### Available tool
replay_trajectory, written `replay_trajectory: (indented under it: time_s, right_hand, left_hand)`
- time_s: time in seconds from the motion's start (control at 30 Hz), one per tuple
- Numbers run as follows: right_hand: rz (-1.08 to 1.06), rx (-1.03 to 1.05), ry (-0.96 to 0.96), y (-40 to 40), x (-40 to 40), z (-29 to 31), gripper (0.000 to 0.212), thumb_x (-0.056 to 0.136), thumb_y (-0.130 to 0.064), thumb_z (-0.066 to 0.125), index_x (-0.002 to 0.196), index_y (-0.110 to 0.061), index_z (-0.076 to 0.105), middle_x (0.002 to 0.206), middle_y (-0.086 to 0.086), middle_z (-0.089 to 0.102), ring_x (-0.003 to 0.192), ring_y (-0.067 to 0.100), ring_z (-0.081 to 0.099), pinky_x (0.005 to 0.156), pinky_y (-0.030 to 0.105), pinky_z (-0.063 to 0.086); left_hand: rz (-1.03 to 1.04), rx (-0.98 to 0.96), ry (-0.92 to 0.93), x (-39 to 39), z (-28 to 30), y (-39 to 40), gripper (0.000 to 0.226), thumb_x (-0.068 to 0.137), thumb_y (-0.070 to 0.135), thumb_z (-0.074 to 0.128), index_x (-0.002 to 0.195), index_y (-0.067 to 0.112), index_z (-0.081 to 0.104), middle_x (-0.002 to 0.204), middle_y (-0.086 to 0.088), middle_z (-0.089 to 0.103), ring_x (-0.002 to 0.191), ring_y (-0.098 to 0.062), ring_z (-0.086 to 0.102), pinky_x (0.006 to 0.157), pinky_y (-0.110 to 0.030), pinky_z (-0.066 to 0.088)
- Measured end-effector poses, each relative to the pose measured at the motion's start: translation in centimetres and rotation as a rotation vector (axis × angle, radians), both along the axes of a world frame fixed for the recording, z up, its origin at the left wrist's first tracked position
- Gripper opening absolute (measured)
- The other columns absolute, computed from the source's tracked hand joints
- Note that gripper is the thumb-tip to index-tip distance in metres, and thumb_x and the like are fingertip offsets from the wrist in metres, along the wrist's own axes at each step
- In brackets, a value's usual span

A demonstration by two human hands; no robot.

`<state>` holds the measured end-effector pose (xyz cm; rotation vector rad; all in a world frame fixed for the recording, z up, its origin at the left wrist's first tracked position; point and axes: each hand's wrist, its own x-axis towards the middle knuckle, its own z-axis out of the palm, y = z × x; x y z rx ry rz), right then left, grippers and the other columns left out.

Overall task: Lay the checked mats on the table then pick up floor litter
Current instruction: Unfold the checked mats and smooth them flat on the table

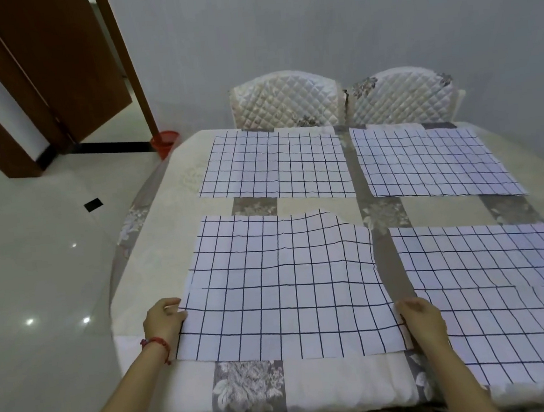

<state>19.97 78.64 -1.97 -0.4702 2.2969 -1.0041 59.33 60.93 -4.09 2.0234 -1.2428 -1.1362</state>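
Counter (331, 386) carries a patchwork cloth (155, 247); four checked mats lie flat on it, one toward each corner (285, 287); gaps separate them.

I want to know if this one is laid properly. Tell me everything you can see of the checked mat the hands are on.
The near-left checked mat is thin white cloth with a dark grid. It lies on the quilted tablecloth, not quite flat: creased, rippled in the middle, its far right corner folded. The left hand pinches its left edge; the right hand holds its right edge.
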Motion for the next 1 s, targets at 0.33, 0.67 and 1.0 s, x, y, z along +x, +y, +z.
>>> replay_trajectory:
  time_s: [0.33, 0.67, 1.0]
  right_hand:
    - [0.071, -0.007, 0.135, -8.5, -0.9, -0.7, 0.025, 0.091, -0.024, 0.044, 0.101, -0.004, 0.056, 0.097, 0.018, 0.060, 0.085, 0.033, 0.056, 0.071, 0.036, 0.045]
    - [0.211, 0.093, 0.462, -15.0, 0.7, -3.3, 0.052, 0.091, -0.035, 0.047, 0.134, -0.006, 0.039, 0.141, 0.020, 0.039, 0.133, 0.036, 0.031, 0.109, 0.047, 0.023]
    - [0.037, -0.115, 0.041, -19.5, -3.6, -1.5, 0.045, 0.086, -0.010, 0.057, 0.128, -0.003, 0.044, 0.126, 0.012, 0.052, 0.114, 0.029, 0.051, 0.078, 0.015, 0.042]
  left_hand:
    - [-0.753, -0.438, -0.608, -9.1, -1.6, 0.5, 0.059, 0.080, 0.046, 0.027, 0.122, 0.016, 0.056, 0.141, -0.012, 0.047, 0.133, -0.034, 0.040, 0.108, -0.053, 0.031]
    - [-0.801, -0.369, -0.795, -12.3, -7.1, 1.8, 0.066, 0.089, 0.064, 0.011, 0.145, 0.030, 0.006, 0.151, 0.001, 0.023, 0.142, -0.011, -0.022, 0.113, -0.040, -0.007]
    - [-0.771, -0.425, -0.839, -12.5, -7.6, 1.9, 0.067, 0.088, 0.064, 0.012, 0.145, 0.028, 0.015, 0.151, 0.000, 0.023, 0.143, -0.014, -0.019, 0.113, -0.043, -0.003]
